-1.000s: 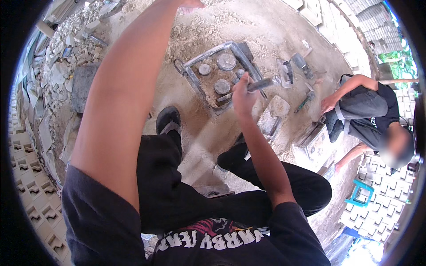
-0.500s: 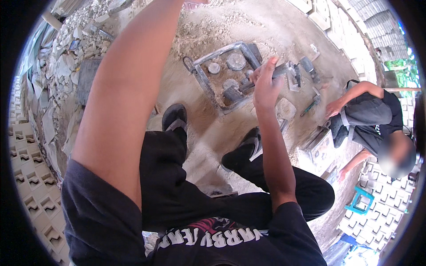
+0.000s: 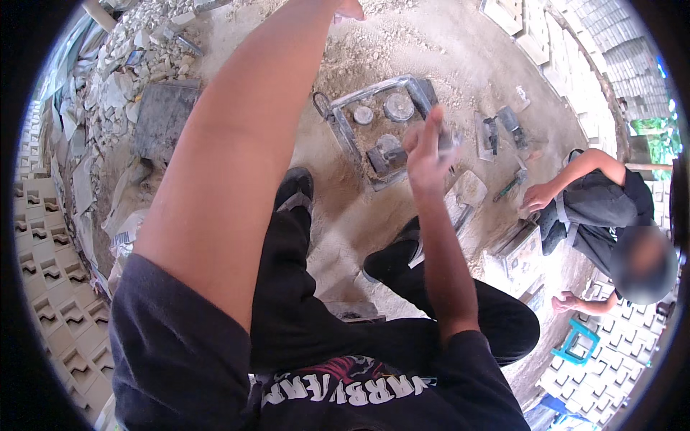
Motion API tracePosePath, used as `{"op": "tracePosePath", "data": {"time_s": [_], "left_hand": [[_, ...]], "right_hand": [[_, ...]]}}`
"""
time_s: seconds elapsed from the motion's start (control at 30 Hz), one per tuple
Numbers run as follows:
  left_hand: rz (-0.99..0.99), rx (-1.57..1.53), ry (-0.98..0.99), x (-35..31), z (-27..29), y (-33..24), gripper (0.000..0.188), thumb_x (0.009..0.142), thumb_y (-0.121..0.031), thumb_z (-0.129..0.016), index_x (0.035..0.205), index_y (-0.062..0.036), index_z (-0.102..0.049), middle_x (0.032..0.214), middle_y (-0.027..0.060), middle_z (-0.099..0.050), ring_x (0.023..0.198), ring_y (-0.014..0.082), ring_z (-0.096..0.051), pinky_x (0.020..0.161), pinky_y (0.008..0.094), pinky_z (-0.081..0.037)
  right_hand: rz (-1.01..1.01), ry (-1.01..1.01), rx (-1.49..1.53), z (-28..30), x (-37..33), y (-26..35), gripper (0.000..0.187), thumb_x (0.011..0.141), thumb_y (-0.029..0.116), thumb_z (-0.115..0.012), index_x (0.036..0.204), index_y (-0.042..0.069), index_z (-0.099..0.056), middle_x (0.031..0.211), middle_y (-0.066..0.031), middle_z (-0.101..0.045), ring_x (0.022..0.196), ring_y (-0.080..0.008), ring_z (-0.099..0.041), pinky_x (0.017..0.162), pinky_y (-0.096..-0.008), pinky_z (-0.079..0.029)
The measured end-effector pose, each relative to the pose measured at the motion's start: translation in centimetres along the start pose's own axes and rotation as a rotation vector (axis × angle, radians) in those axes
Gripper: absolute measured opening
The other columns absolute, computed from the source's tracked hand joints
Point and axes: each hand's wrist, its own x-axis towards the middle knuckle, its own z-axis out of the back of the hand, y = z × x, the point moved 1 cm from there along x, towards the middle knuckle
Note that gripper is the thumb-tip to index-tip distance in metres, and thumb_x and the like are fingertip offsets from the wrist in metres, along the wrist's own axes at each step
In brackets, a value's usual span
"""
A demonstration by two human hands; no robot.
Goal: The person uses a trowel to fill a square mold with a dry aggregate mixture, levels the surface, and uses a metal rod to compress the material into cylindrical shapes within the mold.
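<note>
My right hand [image 3: 430, 161] is closed around the handle of a hammer, smeared by motion. The hammer's dark blocky head [image 3: 378, 160] is low inside a square metal frame [image 3: 370, 92] on the dusty ground. Pale grit fills the frame, around a large round disc [image 3: 398, 108] and a smaller round disc [image 3: 363, 115]. Another round piece lies partly hidden by the hammer. My left arm stretches far forward past the frame's left side. Only a bit of my left hand [image 3: 350, 8] shows at the upper edge; its grip is cut off.
A person [image 3: 593, 190] squats at the right, one hand low. Between us lie dark tools [image 3: 512, 126], a green-handled tool [image 3: 507, 190] and a boxy pale mould [image 3: 516, 251]. Rubble [image 3: 108, 100] and a dark slab [image 3: 164, 118] are at the left. A turquoise stool [image 3: 576, 343] stands lower right.
My right hand has shifted slightly down, the hammer's handle now blurred. My view has turned a little, so the frame sits farther right. The other person's lower arm has moved.
</note>
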Motion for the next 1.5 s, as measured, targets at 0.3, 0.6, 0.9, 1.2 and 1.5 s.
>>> {"op": "tracePosePath", "data": {"time_s": [0.3,0.6,0.9,1.2,1.5], "left_hand": [[0.014,-0.030,0.007,-0.5,0.6,-1.0,0.057,0.076,-0.050,-0.064,0.121,-0.0155,-0.065,0.124,0.0083,-0.063,0.111,0.0260,-0.060,0.093,0.0437,-0.045],[0.020,-0.034,0.067,-0.3,-0.4,-1.8,0.056,0.080,-0.047,-0.063,0.123,-0.0118,-0.063,0.125,0.0090,-0.063,0.114,0.0267,-0.058,0.096,0.0408,-0.044],[0.017,-0.039,-0.074,1.2,-1.0,2.7,0.062,0.084,-0.049,-0.058,0.124,-0.0022,-0.059,0.120,0.0165,-0.064,0.111,0.0307,-0.061,0.089,0.0434,-0.050],[0.018,-0.040,-0.120,0.2,-1.1,-0.7,0.059,0.086,-0.055,-0.055,0.120,-0.0070,-0.063,0.118,0.0131,-0.065,0.107,0.0301,-0.062,0.089,0.0446,-0.050],[-0.017,0.021,-0.184,2.0,-0.9,3.4,0.062,0.086,-0.057,-0.055,0.113,-0.0022,-0.065,0.113,0.0153,-0.067,0.102,0.0280,-0.064,0.084,0.0471,-0.052]], "right_hand": [[-0.010,-0.059,-0.051,-1.1,1.9,-3.1,0.051,0.101,0.029,-0.051,0.052,0.012,-0.046,0.045,0.0019,-0.042,0.037,-0.0075,-0.037,0.036,-0.0252,-0.027],[-0.131,-0.050,-0.008,-2.5,3.3,-3.9,0.050,0.100,0.028,-0.052,0.055,0.014,-0.037,0.046,0.0036,-0.038,0.038,-0.0062,-0.035,0.035,-0.0248,-0.025],[-0.085,0.020,0.001,-7.1,3.8,-1.8,0.047,0.100,0.026,-0.053,0.056,0.013,-0.040,0.046,0.0060,-0.036,0.039,-0.0034,-0.034,0.035,-0.0235,-0.024],[-0.016,0.027,-0.084,-7.1,4.5,-3.9,0.046,0.096,0.022,-0.058,0.054,0.005,-0.048,0.043,0.0012,-0.041,0.042,-0.0052,-0.038,0.039,-0.0302,-0.025],[0.092,0.072,-0.193,-10.0,5.0,-5.8,0.053,0.099,0.030,-0.054,0.050,0.010,-0.047,0.045,0.0023,-0.047,0.037,-0.0042,-0.040,0.035,-0.0244,-0.026]]}}
